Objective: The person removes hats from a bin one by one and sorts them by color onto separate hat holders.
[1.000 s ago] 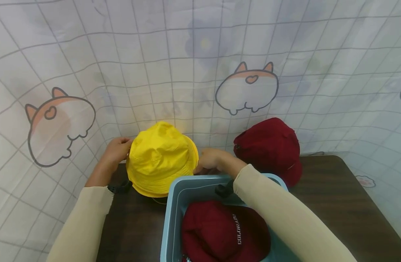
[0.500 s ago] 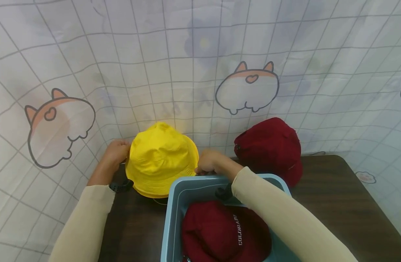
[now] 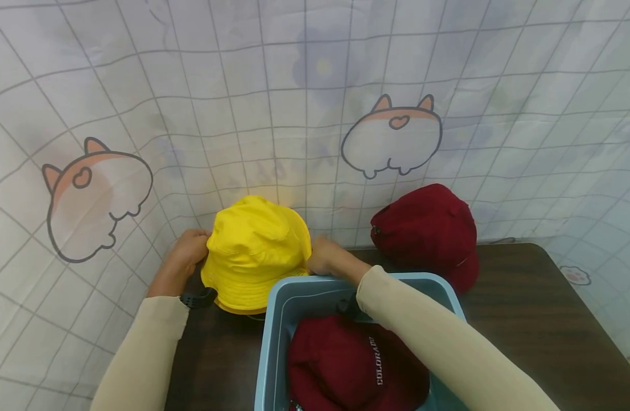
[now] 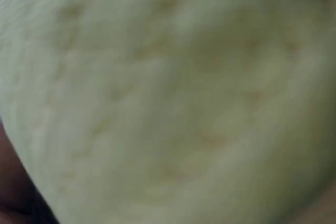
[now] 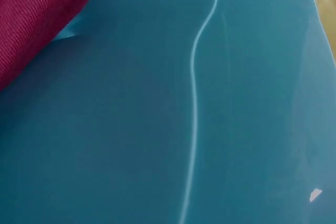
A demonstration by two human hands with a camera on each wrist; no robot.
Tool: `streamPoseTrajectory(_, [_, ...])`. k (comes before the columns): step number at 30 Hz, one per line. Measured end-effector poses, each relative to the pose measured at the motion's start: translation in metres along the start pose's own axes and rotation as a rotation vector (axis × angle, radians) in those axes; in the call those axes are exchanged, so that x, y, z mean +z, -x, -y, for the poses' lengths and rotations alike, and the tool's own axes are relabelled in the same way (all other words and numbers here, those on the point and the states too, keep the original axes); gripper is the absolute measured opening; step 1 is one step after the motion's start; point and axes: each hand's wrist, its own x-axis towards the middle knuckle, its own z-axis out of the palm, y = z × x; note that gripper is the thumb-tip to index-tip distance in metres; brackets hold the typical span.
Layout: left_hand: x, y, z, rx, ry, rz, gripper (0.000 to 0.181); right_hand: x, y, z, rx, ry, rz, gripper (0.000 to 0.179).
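A yellow bucket hat [image 3: 255, 251] stands crown up at the back left of the table, behind a blue plastic bin [image 3: 261, 359]. My left hand [image 3: 190, 251] pinches the hat's left side. At the opposite side my right hand [image 3: 329, 257] grips the brim, its wrist crossing over the bin's back rim. Fingertips of both hands are partly hidden by the hat. Inside the bin lies a dark red cap [image 3: 330, 357] lettered COLORADO. A blurred pale surface [image 4: 168, 98] fills most of the left wrist view; the right wrist view has the bin's inner wall [image 5: 131, 129].
Another dark red cap [image 3: 428, 234] rests on the dark wooden table [image 3: 541, 319], right of the bin and against the back cloth. White grid-patterned cloth [image 3: 273, 114] with cartoon animals hangs behind and along the left side.
My left hand has come down and slightly right along the hat's side. The hat's crown has sunk a little. The right hand has drawn closer around the brim. Both red caps stay put.
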Motion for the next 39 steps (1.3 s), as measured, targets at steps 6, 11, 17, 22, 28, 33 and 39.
streamPoseTrajectory(6, [0.003, 0.004, 0.004, 0.006, 0.024, 0.007, 0.038, -0.002, 0.002, 0.001, -0.029, 0.026, 0.011, 0.035])
streamPoseTrajectory(11, [0.007, 0.009, 0.009, 0.023, 0.084, -0.025, 0.048, -0.01, 0.003, 0.003, -0.026, 0.07, 0.036, 0.033])
streamPoseTrajectory(17, [0.004, 0.032, 0.004, 0.063, 0.111, -0.197, 0.053, -0.024, 0.019, 0.007, -0.037, 0.171, -0.012, 0.021])
streamPoseTrajectory(22, [0.01, 0.08, -0.013, 0.281, 0.006, -0.516, 0.045, -0.036, 0.041, 0.016, -0.053, 0.25, -0.134, 0.033])
streamPoseTrajectory(28, [0.033, 0.146, -0.031, 0.521, -0.13, -0.58, 0.032, -0.033, 0.082, 0.023, -0.233, 0.437, -0.344, 0.02])
streamPoseTrajectory(33, [0.056, 0.185, -0.035, 0.62, -0.229, -0.441, 0.026, -0.017, 0.112, 0.017, -0.484, 0.625, -0.527, 0.022])
streamPoseTrajectory(39, [0.085, 0.208, -0.027, 0.528, -0.29, -0.206, 0.039, 0.005, 0.132, 0.002, -0.606, 0.758, -0.442, 0.027])
